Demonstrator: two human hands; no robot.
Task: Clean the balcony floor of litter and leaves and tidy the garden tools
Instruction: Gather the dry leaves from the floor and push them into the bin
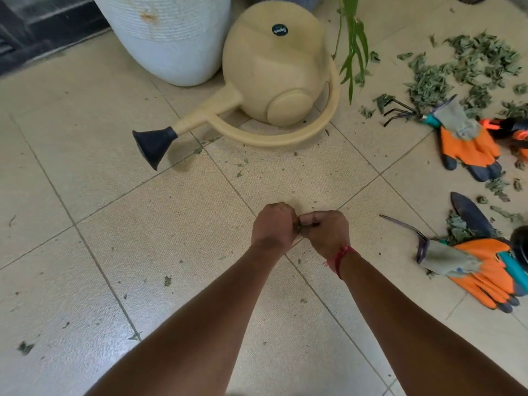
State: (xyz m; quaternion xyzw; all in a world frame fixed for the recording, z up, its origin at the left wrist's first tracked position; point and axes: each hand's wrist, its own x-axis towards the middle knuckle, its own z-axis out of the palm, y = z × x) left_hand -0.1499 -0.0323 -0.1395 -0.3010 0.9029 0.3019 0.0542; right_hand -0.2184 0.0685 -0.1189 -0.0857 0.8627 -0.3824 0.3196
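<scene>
My left hand (pixel 273 224) and my right hand (pixel 328 231) meet low over the tiled floor (pixel 171 224), both with fingers curled, pinching small dark leaf bits (pixel 305 224) between them. A pile of green leaves (pixel 468 64) lies at the far right. A beige watering can (pixel 274 70) with a dark rose lies on its side ahead. At the right lie an orange and grey glove (pixel 465 141) over a hand rake (pixel 400 112), and a second glove (pixel 483 272) by a dark trowel (pixel 471 215) and a thin weeder (pixel 405 227).
A large white ribbed pot (pixel 171 38) stands at the back left beside the can. A green plant stem (pixel 353 47) hangs down at the back. Small leaf crumbs (pixel 167 280) dot the tiles around my arms. A dark step runs along the far left edge.
</scene>
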